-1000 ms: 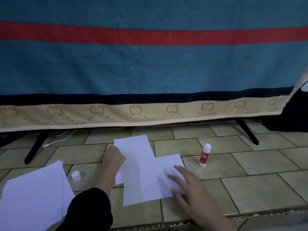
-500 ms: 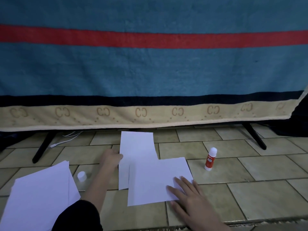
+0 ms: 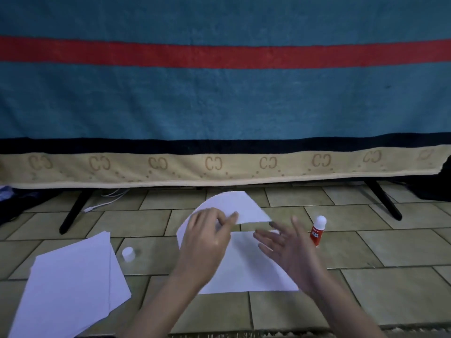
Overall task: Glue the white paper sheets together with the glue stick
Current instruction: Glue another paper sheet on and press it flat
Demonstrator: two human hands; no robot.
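Two joined white sheets lie on the tiled floor in the middle. My left hand (image 3: 210, 230) pinches the far sheet (image 3: 240, 206) and lifts it, so it curls up off the floor. The near sheet (image 3: 246, 267) stays flat. With fingers spread, my right hand (image 3: 285, 247) hovers over its right part. A red and white glue stick (image 3: 317, 231) stands upright just right of that hand. Its white cap (image 3: 128, 253) sits on the floor to the left.
A loose stack of white paper (image 3: 70, 286) lies at the front left. A blue, red-striped blanket (image 3: 219, 98) hangs across the back over a stand with black legs (image 3: 73, 212). A white cable (image 3: 105, 201) lies under it.
My left hand moved from the far sheet's left edge onto it and lifted it into a curl. My right hand came off the near sheet's lower right and rose to the right.
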